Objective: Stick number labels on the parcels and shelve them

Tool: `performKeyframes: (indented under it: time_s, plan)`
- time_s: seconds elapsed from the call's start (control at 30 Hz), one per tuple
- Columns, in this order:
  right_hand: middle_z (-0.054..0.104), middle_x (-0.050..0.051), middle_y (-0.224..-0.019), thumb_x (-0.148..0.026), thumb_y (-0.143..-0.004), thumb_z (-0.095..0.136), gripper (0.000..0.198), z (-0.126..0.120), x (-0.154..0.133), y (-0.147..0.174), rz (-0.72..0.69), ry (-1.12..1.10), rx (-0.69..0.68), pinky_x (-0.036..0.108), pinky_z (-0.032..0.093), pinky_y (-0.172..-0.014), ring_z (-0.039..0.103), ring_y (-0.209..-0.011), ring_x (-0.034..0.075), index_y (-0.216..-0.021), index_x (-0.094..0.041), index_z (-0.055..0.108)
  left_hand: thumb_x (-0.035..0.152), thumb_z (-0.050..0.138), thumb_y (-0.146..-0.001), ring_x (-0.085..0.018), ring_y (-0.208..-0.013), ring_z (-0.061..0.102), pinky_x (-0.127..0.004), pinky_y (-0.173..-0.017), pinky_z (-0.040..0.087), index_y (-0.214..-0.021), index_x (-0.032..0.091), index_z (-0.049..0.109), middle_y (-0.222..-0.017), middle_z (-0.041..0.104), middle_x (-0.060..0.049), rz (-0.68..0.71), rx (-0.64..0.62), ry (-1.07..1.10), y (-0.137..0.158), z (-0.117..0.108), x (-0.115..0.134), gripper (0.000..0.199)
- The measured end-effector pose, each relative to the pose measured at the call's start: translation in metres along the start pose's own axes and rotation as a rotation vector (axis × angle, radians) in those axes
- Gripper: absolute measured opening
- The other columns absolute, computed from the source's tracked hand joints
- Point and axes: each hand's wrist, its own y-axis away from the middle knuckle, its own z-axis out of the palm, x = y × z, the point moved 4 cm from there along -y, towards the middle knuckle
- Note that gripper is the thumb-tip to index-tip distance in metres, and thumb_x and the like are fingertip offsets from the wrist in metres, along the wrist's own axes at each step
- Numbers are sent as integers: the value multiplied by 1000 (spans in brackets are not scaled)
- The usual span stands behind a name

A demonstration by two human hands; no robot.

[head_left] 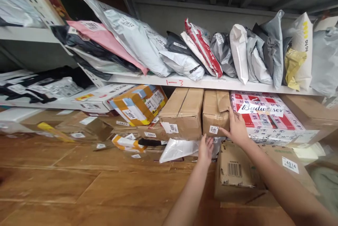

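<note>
A narrow brown cardboard box [215, 113] with a label reading 4012 sits under the shelf, its top right flap creased. My right hand [237, 127] is closed on the box's front right corner, thumb across the front face and fingers along the side. Lower down, my left hand [206, 150] grips the bottom front edge, its fingertips partly hidden beneath. Left of this box stands another brown box [182, 117] labelled 4005. To the right lies a red and pink Budweiser carton [264, 113]. A white plastic parcel [176, 149] pokes out below, beside my left hand.
Above runs a white metal shelf [148, 81] packed with plastic mailing bags. A taped yellow box [139, 104] and more cartons line the left. In front on the right, a carton [237, 168] with a barcode stands on the wood-look floor [118, 187], near a box labelled 4014 [285, 159].
</note>
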Motion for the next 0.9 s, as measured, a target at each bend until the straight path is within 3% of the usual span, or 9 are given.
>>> performKeyframes:
  time_s: [0.13,0.23,0.37,0.5,0.6,0.7,0.8,0.87,0.9]
  plan:
    - [59,22,-131,-53,-82,74,103,0,6,2,-8,-42,-5,54,45,-97,50,-116,42,-158,-13,17,36,52,-99,-17,-91,66,-28,-88,50,-92,20,61,-94,66,-6,-78,-51,108,8,10,6,20]
    - [60,21,-130,-62,-77,75,100,-4,13,-8,-2,-73,9,53,44,-94,53,-109,42,-151,-14,29,45,46,-101,-17,-84,63,-30,-87,49,-89,18,62,-90,66,-6,-119,-80,149,9,19,8,34]
    - [65,19,-120,-72,-74,72,94,-9,13,-34,-14,-82,-9,52,42,-94,59,-101,40,-143,-15,40,50,46,-100,-19,-91,63,-34,-98,44,-94,17,67,-99,69,-7,-174,-88,165,12,35,15,40]
    - [69,16,-105,-78,-72,68,90,-32,-3,-49,11,-69,6,50,46,-87,62,-92,39,-134,-16,48,51,50,-97,-21,-94,64,-30,-90,48,-100,16,68,-106,70,-10,-227,-122,118,36,38,26,39]
    - [68,15,-101,-81,-75,63,83,-64,-24,-30,-17,-82,43,48,48,-82,61,-91,39,-130,-20,54,53,45,-98,-20,-85,65,-30,-80,52,-103,16,68,-102,71,-10,-258,-139,78,62,21,31,44]
    - [68,13,-95,-79,-82,60,75,-82,-38,4,-44,-200,-12,44,50,-73,62,-88,37,-131,-22,56,52,38,-100,-20,-76,65,-29,-73,54,-102,17,66,-89,70,-8,-265,-67,46,78,-12,30,46]
    - [67,8,-86,-68,-96,45,53,-70,-25,16,40,-512,-45,39,52,-71,65,-79,28,-121,-24,60,53,39,-100,-18,-65,62,-28,-68,54,-94,17,64,-71,64,-5,-320,45,4,77,-43,23,45]
    - [68,8,-87,-65,-99,37,50,-50,4,0,203,-678,121,39,54,-77,65,-83,26,-103,-22,62,51,44,-99,-18,-60,61,-29,-69,56,-89,17,63,-67,63,-4,-326,55,40,70,-50,17,41]
    - [69,11,-99,-68,-94,45,51,-38,22,-14,293,-676,199,41,54,-83,65,-94,29,-100,-21,63,49,47,-98,-18,-61,62,-31,-70,57,-89,17,63,-69,65,-4,-305,53,80,67,-50,15,37]
